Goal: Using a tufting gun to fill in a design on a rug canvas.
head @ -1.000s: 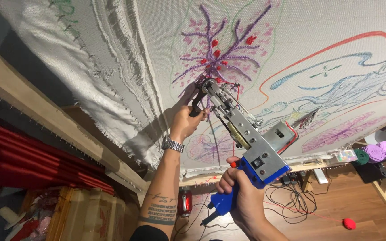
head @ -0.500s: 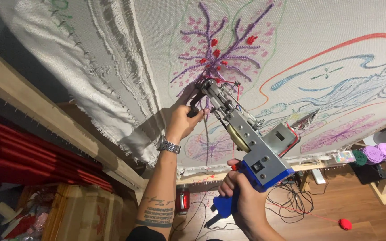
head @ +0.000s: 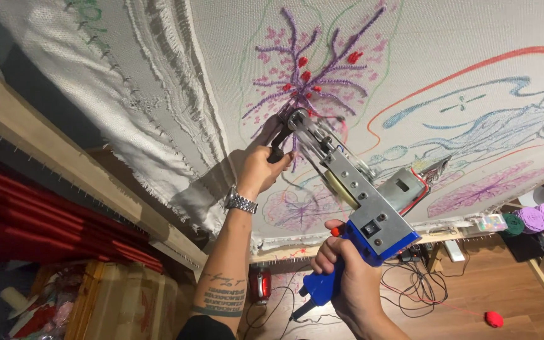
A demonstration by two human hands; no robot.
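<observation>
A tufting gun (head: 360,201) with a blue handle and grey metal body points up at a stretched white cloth (head: 448,69). My right hand (head: 347,283) grips the blue handle low in view. My left hand (head: 260,165), with a metal watch on its wrist, holds the black front grip near the gun's tip. The tip presses against a purple branching flower with red dots (head: 310,82) tufted on the cloth. Thin red yarn runs along the gun.
A wooden frame beam (head: 83,182) holds the cloth's left edge. Yarn cones in purple, pink and green (head: 536,217) sit on a wooden stand at right. Black cables (head: 417,283) and a red yarn ball (head: 493,319) lie on the wood floor. Red fabric (head: 33,233) hangs at left.
The gun's tip and my left hand have shifted slightly up the cloth along the purple flower. My right hand keeps its grip.
</observation>
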